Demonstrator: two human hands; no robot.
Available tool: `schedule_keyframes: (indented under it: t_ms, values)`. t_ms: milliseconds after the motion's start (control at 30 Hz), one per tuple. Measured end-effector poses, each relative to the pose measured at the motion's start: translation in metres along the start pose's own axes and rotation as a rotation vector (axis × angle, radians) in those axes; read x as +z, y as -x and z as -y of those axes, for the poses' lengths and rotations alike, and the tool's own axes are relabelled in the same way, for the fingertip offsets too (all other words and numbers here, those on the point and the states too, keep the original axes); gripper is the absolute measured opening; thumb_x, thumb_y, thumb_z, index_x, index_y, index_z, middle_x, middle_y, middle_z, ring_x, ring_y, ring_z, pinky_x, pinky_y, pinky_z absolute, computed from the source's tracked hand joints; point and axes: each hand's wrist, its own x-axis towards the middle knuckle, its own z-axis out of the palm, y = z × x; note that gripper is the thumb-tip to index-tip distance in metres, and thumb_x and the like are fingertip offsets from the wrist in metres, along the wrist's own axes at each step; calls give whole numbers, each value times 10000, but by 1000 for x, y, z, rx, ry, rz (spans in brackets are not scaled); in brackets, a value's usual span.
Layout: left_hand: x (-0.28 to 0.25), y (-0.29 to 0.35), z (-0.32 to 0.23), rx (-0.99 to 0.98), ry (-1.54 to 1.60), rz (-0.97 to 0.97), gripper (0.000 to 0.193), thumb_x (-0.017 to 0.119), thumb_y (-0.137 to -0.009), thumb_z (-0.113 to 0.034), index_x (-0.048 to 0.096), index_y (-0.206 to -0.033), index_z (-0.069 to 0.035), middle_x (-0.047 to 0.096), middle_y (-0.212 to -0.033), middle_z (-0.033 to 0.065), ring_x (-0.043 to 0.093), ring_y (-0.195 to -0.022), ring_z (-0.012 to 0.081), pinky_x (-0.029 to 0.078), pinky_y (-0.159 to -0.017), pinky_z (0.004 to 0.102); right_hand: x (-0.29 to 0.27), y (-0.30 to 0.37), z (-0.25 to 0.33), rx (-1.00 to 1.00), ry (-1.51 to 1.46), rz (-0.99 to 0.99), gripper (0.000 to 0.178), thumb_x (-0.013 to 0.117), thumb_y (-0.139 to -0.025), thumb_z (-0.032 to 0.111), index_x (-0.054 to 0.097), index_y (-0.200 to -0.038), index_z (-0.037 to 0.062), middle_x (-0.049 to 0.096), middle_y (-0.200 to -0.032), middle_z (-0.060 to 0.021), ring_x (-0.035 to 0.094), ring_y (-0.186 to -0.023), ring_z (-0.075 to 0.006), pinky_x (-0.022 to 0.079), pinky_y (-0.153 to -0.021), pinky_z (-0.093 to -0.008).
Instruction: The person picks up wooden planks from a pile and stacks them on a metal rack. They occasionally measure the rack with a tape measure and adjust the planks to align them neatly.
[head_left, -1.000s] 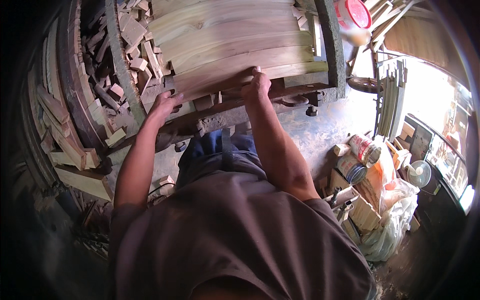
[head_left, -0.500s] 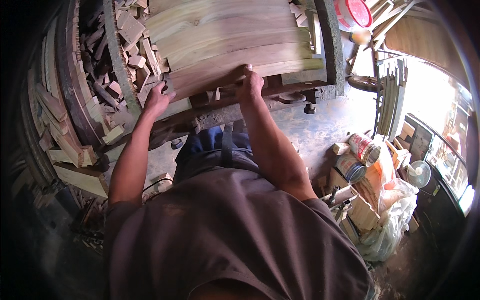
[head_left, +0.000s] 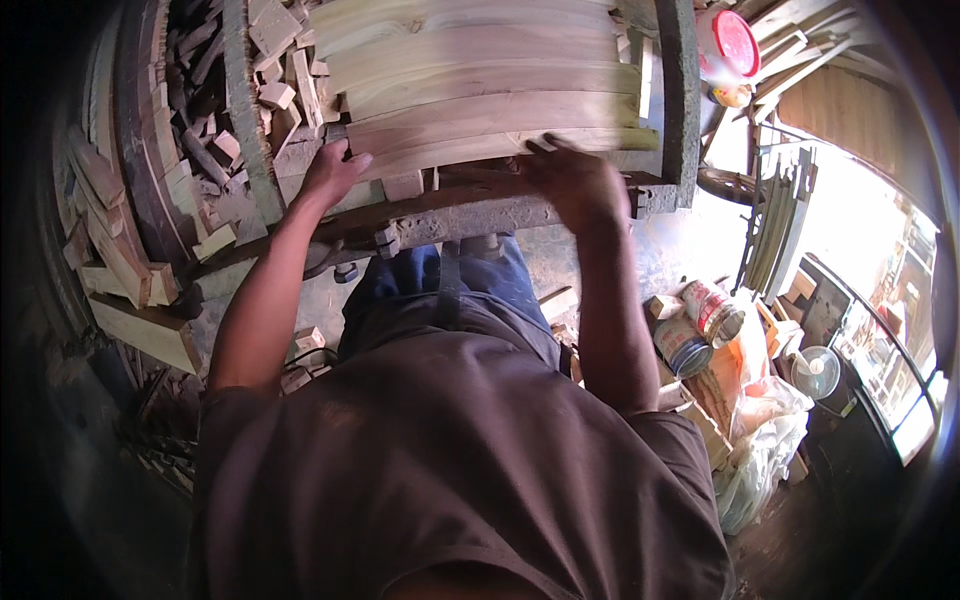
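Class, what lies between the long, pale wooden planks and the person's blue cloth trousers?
In the head view, a long, rough grey-brown beam crosses between the planks and the trousers; a small, pale rectangular wooden block shows on its plank side.

Dark brown short-sleeved shirt [head_left: 460, 450], blue trousers [head_left: 513, 272], narrow dark strap [head_left: 449, 278] down the middle.

Left hand [head_left: 332, 176] half-curled, right hand [head_left: 578, 187] palm-down, forearms [head_left: 262, 295] extended

Wood offcuts [head_left: 277, 95] lie left of the boards [head_left: 480, 75], a bucket [head_left: 737, 45] right, and apparently a fan [head_left: 815, 372] right of tins [head_left: 713, 312].
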Motion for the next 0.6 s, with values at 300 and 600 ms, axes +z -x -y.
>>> schedule_keyframes:
  t_ms: [300, 600]
  values:
    - [12, -17, 24, -15, 159, 1, 262, 649, -912, -138, 638, -1119, 22, 695, -1023, 94, 596, -907, 156, 467, -856, 333, -77, -80, 123, -528, 1500, -620, 531, 682, -804, 356, 640, -1205, 10, 658, -1210, -196, 611, -1154, -339, 449, -987, -392]
    - [10, -24, 28, -121, 121, 1, 371, 660, -898, -150, 598, -1231, 2, 682, -1142, 115, 624, -1008, 202, 472, -910, 344, -42, -80, 103, -416, 1808, -726, 658, 695, -768, 467, 553, -1311, 123, 632, -1272, -175, 551, -1239, -352, 300, -1068, -599]
